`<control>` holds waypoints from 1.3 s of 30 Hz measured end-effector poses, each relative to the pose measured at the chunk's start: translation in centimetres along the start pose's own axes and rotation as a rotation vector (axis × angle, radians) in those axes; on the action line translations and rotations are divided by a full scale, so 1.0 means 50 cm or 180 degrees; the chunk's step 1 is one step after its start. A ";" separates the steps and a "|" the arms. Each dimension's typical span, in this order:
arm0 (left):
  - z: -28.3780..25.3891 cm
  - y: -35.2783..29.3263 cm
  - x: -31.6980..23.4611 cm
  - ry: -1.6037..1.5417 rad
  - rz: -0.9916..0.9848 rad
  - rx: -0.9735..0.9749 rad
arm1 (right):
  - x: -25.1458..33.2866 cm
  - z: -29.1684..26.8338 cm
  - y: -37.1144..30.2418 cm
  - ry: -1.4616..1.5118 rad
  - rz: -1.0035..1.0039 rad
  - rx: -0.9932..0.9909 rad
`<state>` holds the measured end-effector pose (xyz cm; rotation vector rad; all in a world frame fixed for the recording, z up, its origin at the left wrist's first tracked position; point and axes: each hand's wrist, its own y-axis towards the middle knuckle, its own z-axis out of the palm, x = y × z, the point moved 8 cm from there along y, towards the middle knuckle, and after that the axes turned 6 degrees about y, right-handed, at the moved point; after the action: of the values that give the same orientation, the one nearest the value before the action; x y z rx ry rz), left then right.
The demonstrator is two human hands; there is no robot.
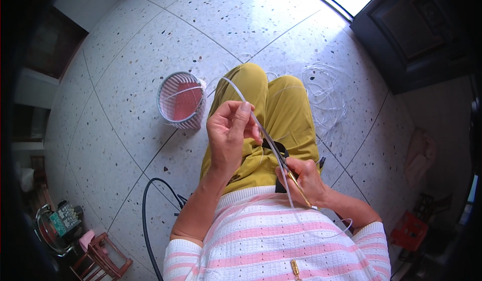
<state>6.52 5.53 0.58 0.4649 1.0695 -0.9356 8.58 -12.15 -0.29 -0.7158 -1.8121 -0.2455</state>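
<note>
My left hand (228, 133) is closed in a pinch on a narrow, pale plastic strip (232, 84), above my lap. The strip arches past my left knee and runs back down toward my shirt. My right hand (304, 180) is closed around a slim tool with a gold handle (297, 186). Its thin dark shaft points up toward my left fingers, close along the strip. Whether the two touch, I cannot tell. On the floor to the left stands a striped white basket (200, 118) with a pink bottom; a pale strand crosses its opening.
Loose clear strands (326, 98) lie tangled on the speckled floor right of my knees. A black cable (144, 205) curves at my left. Small wooden chairs (108, 253) stand at lower left, a red object (409, 231) at lower right. A dark door (411, 35) is at upper right.
</note>
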 end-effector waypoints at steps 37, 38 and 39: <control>0.012 -0.019 0.020 0.0286 -0.0057 -0.0110 | 0.008 -0.004 0.014 0.0029 -0.0103 -0.0170; 0.013 -0.020 0.020 0.0304 -0.0042 -0.0112 | 0.008 -0.004 0.014 0.0028 -0.0104 -0.0168; 0.013 -0.020 0.020 0.0303 -0.0042 -0.0114 | 0.006 -0.003 0.013 0.0072 -0.0074 -0.0166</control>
<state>6.19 4.08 0.08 0.4770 1.1750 -0.9117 9.03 -11.61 -0.06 -0.7260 -1.7989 -0.3161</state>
